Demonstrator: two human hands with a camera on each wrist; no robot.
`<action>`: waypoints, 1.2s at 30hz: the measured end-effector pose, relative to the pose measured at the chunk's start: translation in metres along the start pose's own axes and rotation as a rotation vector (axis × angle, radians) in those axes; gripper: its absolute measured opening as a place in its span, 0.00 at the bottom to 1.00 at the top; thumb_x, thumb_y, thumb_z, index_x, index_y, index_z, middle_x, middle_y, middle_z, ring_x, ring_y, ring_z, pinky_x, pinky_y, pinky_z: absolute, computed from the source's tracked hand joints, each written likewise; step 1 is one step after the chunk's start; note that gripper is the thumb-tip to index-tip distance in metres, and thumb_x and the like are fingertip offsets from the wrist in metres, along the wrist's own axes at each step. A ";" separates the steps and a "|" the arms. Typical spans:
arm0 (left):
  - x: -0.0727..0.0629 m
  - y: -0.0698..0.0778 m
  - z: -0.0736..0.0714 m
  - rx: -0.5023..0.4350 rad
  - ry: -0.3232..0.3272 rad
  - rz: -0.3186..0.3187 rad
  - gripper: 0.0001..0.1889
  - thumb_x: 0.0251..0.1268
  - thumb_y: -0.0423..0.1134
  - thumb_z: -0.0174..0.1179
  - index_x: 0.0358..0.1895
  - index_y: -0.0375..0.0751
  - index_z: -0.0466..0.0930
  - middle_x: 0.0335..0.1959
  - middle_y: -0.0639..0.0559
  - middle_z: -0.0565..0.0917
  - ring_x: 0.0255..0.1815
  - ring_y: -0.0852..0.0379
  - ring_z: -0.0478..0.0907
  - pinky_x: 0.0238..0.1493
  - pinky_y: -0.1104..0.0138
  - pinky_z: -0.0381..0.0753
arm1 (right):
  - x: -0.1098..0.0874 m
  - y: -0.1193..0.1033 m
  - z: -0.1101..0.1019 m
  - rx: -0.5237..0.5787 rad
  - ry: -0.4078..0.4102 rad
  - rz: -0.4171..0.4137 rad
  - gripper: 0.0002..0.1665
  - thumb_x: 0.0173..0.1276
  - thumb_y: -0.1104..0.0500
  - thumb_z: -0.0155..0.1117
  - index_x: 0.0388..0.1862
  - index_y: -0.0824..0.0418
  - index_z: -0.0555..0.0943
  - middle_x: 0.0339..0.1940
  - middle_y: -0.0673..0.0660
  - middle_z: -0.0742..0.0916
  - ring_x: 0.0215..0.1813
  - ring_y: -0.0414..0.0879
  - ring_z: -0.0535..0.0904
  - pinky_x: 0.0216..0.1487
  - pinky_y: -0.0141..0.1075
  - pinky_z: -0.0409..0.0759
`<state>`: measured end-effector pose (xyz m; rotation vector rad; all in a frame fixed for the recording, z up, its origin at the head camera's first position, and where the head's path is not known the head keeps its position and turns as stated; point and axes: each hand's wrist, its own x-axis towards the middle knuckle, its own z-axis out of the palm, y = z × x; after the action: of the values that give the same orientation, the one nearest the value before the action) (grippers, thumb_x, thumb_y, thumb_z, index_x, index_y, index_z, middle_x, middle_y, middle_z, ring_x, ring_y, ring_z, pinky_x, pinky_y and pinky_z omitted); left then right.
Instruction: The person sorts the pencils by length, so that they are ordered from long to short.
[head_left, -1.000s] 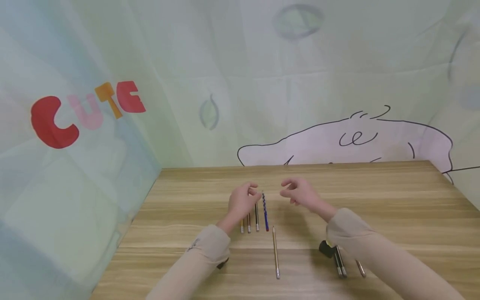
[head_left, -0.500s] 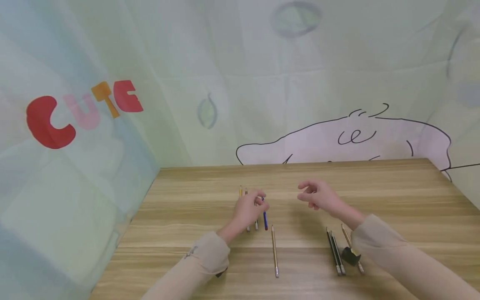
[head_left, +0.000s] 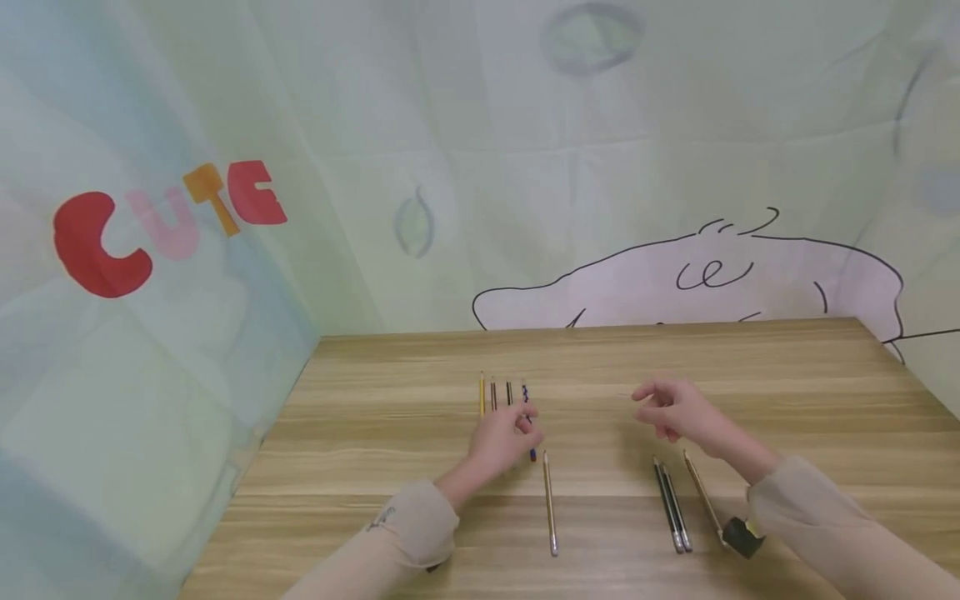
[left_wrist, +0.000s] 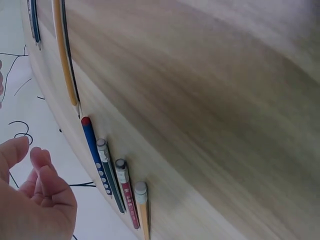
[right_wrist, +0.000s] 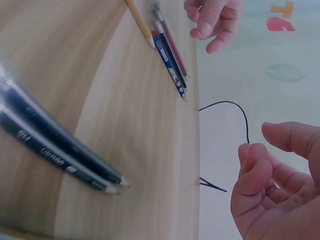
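In the head view my left hand hovers over a row of side-by-side pencils, fingers loosely bent and holding nothing. That row has a yellow pencil, a dark red pencil, a dark green or black pencil and a blue patterned pencil. My hand hides their middles in the head view. A gold-yellow pencil lies nearer, just right of the row. To the right, my right hand is raised beyond two black pencils and another gold pencil. Its thumb and fingers stand apart, with nothing visible between them.
A wood-grain table carries all the pencils. Behind it hangs a pale printed cloth with a line-drawn figure, and another cloth with colourful letters stands on the left. A dark wrist device shows below the right sleeve.
My right hand has moved right, away from the row, uncovering the black pencils and right gold pencil. My left hand has drawn slightly nearer and rightward, revealing the row's far tips.
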<state>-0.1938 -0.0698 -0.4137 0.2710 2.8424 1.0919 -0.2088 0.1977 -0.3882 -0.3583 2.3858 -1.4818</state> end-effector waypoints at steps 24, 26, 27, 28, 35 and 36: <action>-0.031 -0.006 0.022 0.068 -0.071 0.007 0.17 0.48 0.44 0.63 0.42 0.42 0.77 0.24 0.59 0.79 0.24 0.66 0.71 0.26 0.75 0.70 | -0.034 0.050 -0.022 0.047 -0.027 0.067 0.30 0.61 0.59 0.57 0.56 0.77 0.62 0.22 0.53 0.74 0.18 0.37 0.66 0.18 0.30 0.68; -0.032 -0.007 0.025 0.061 -0.072 -0.015 0.18 0.47 0.44 0.64 0.43 0.42 0.77 0.23 0.60 0.78 0.22 0.67 0.70 0.24 0.74 0.69 | -0.036 0.053 -0.023 0.032 -0.023 0.061 0.30 0.61 0.59 0.57 0.55 0.77 0.62 0.22 0.53 0.75 0.17 0.36 0.67 0.17 0.30 0.68; -0.033 -0.007 0.025 0.055 -0.073 -0.025 0.19 0.47 0.45 0.64 0.43 0.42 0.76 0.22 0.60 0.78 0.21 0.67 0.70 0.22 0.74 0.69 | -0.038 0.054 -0.023 0.028 -0.022 0.058 0.30 0.60 0.59 0.57 0.55 0.77 0.62 0.21 0.53 0.75 0.17 0.36 0.67 0.17 0.30 0.68; -0.033 -0.007 0.026 0.049 -0.073 -0.035 0.20 0.46 0.44 0.64 0.44 0.42 0.76 0.22 0.60 0.77 0.20 0.66 0.70 0.21 0.74 0.68 | -0.039 0.055 -0.023 0.021 -0.021 0.055 0.30 0.60 0.60 0.57 0.55 0.78 0.62 0.21 0.53 0.75 0.17 0.36 0.67 0.17 0.30 0.69; -0.037 -0.006 0.030 0.035 -0.080 -0.057 0.22 0.44 0.45 0.65 0.45 0.40 0.74 0.19 0.60 0.76 0.17 0.65 0.69 0.19 0.73 0.68 | -0.046 0.064 -0.022 -0.019 -0.025 0.061 0.29 0.59 0.60 0.58 0.54 0.77 0.63 0.20 0.53 0.75 0.16 0.36 0.68 0.16 0.28 0.68; -0.038 -0.006 0.031 0.037 -0.084 -0.058 0.22 0.44 0.45 0.66 0.45 0.40 0.74 0.19 0.60 0.76 0.17 0.65 0.69 0.19 0.73 0.68 | -0.047 0.065 -0.021 -0.025 -0.027 0.065 0.29 0.59 0.60 0.58 0.53 0.77 0.63 0.21 0.54 0.75 0.16 0.36 0.68 0.15 0.28 0.68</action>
<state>-0.1527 -0.0609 -0.4399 0.2297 2.7805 0.9933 -0.1767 0.2606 -0.4320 -0.3017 2.3739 -1.4108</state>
